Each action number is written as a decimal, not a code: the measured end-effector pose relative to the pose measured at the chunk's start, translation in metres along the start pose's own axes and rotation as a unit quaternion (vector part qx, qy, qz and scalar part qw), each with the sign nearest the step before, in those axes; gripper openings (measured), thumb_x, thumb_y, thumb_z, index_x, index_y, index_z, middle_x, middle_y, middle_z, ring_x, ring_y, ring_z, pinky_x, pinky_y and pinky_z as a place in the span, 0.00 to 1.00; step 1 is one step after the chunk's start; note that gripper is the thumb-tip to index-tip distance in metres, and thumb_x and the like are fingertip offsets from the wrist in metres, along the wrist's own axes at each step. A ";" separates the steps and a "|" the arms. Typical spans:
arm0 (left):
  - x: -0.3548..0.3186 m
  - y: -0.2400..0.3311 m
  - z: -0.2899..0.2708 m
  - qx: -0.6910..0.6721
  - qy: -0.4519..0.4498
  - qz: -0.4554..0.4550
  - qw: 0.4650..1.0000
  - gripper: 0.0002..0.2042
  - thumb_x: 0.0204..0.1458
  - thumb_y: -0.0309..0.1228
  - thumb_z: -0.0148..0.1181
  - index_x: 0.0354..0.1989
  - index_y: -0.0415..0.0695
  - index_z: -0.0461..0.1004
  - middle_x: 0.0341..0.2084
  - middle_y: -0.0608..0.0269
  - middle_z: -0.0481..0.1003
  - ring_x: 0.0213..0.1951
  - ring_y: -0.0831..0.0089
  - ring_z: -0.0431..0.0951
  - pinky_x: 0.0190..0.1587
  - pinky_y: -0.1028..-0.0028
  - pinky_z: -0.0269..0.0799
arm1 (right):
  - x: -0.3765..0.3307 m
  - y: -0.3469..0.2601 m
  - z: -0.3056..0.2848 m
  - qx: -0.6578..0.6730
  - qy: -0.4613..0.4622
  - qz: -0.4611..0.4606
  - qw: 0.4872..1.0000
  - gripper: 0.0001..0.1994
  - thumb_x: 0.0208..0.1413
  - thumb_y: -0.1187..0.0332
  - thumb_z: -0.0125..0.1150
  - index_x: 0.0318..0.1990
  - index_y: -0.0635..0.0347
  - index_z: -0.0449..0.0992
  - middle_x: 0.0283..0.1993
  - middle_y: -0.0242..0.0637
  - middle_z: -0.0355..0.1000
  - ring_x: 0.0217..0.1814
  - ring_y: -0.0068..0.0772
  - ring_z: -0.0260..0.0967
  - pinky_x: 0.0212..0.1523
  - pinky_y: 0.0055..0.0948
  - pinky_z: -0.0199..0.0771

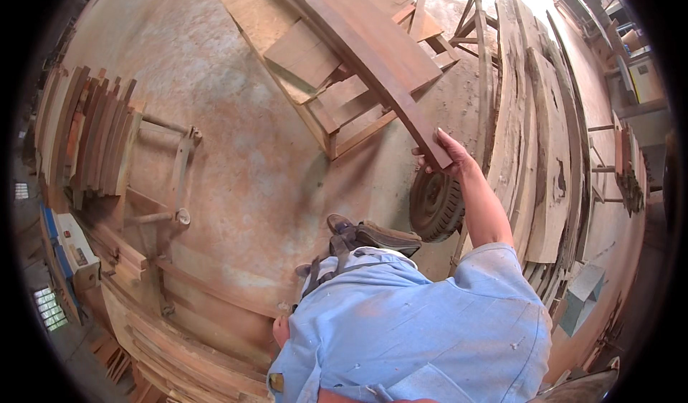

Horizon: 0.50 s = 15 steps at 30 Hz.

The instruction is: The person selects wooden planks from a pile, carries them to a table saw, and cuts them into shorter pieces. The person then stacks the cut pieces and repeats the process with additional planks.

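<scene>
My right hand [446,155] grips the near end of a long reddish wooden plank [362,51] that runs away from me up and to the left, lying over a low wooden frame table [337,116]. My left hand [280,329] shows only as a small part beside my blue shirt at the lower left, near stacked timber; whether it holds anything is hidden.
Wide rough slabs [545,138] lean in a stack on the right. A black wheel [435,204] stands just below my right hand. Planks [89,134] lean at the left, with a woodworking machine [72,249] and stacked boards [186,345] below. The floor is dusty concrete.
</scene>
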<state>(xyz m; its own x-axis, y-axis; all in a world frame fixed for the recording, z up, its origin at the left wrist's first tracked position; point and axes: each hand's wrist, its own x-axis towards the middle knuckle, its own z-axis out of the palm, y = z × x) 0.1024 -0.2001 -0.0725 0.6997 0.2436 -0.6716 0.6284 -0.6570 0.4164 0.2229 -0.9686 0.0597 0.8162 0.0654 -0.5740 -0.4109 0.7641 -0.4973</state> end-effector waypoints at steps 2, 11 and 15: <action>-0.001 -0.003 0.001 0.007 -0.003 -0.002 1.000 0.20 0.57 0.41 0.56 0.48 0.36 0.76 0.42 0.45 0.79 0.46 0.56 0.78 0.49 0.64 0.71 | -0.001 -0.001 -0.007 -0.008 -0.007 0.014 1.000 0.25 0.65 0.45 0.47 0.60 0.53 0.66 0.46 0.48 0.75 0.37 0.40 0.76 0.33 0.38 0.78; 0.018 -0.079 0.029 0.051 0.008 0.011 0.999 0.23 0.56 0.45 0.57 0.50 0.37 0.76 0.47 0.43 0.77 0.52 0.55 0.77 0.53 0.63 0.71 | -0.017 -0.016 0.057 -0.255 0.156 -0.035 0.954 0.16 0.60 0.56 0.59 0.46 0.59 0.71 0.31 0.38 0.74 0.23 0.29 0.71 0.22 0.29 0.71; 0.026 -0.072 0.037 0.047 -0.015 -0.025 0.998 0.23 0.55 0.46 0.57 0.49 0.38 0.77 0.46 0.42 0.77 0.50 0.54 0.77 0.51 0.63 0.71 | -0.012 0.012 0.108 -0.629 0.331 -0.130 0.692 0.24 0.52 0.52 0.65 0.45 0.65 0.71 0.35 0.53 0.77 0.36 0.53 0.77 0.38 0.43 0.77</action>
<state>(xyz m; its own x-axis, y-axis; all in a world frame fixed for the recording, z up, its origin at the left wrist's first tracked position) 0.0632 -0.1728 -0.1427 0.6567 0.2565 -0.7092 0.6263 -0.7093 0.3234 0.2525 -0.8911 0.1308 0.7356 -0.5950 -0.3239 -0.6527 -0.4946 -0.5739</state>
